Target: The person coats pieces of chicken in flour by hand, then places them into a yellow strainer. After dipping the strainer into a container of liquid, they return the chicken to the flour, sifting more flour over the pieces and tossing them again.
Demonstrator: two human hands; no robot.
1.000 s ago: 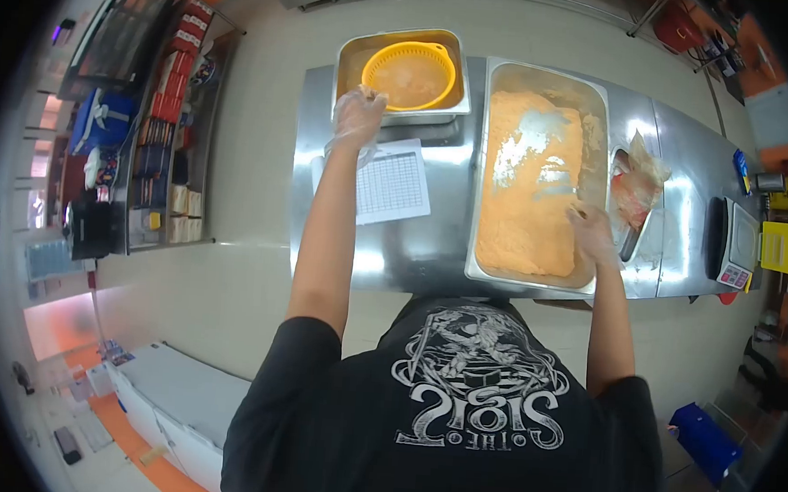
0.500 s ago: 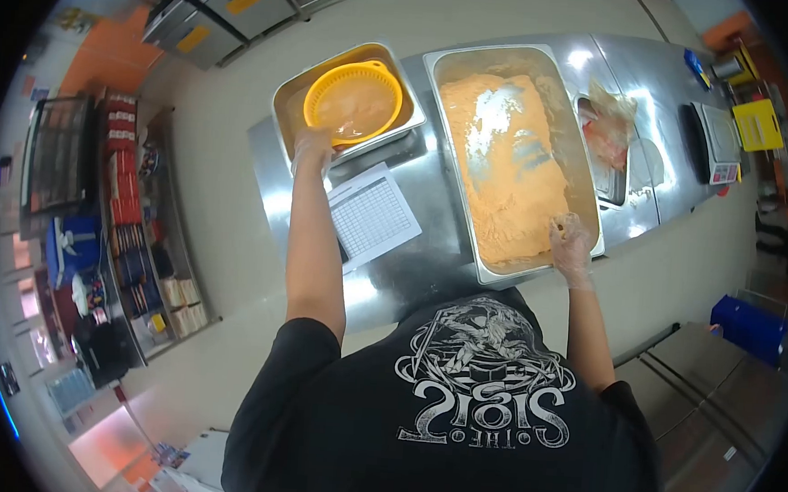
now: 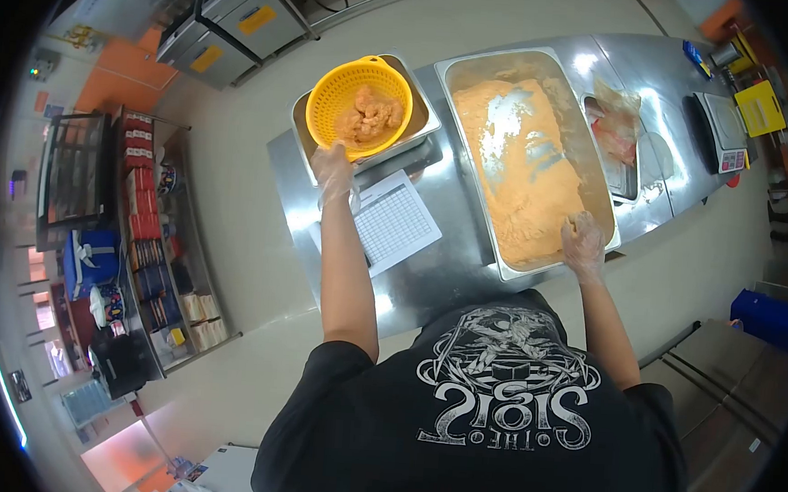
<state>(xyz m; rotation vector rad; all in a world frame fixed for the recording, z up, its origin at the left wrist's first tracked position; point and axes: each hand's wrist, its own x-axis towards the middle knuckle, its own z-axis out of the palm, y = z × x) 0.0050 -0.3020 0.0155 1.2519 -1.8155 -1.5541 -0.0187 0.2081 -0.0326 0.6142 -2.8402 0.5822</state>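
My left hand (image 3: 333,172), in a clear plastic glove, grips the near rim of a yellow colander (image 3: 327,107). Wet, pale-orange pieces that look like raw chicken (image 3: 371,116) are heaped inside it. The colander is raised and tilted over a steel pan (image 3: 424,126). My gloved right hand (image 3: 583,242) is over the near right corner of a large steel tray (image 3: 466,189), its fingers curled in; whether they hold anything is hidden. Orange-tan flour-like powder (image 3: 541,205) fills much of this tray, with a white patch (image 3: 504,125) on top.
A printed grid sheet (image 3: 399,226) lies on the steel table (image 3: 409,288) between pan and tray. Right of the tray are a small steel pan with a plastic bag (image 3: 616,124) and a scale (image 3: 721,131). Shelves (image 3: 155,249) stand at left, a blue bin (image 3: 764,321) at right.
My left hand has lifted the colander out of the cloudy liquid in the pan, and the pieces in it now show. My right hand stays at the tray's corner, and the view has shifted slightly.
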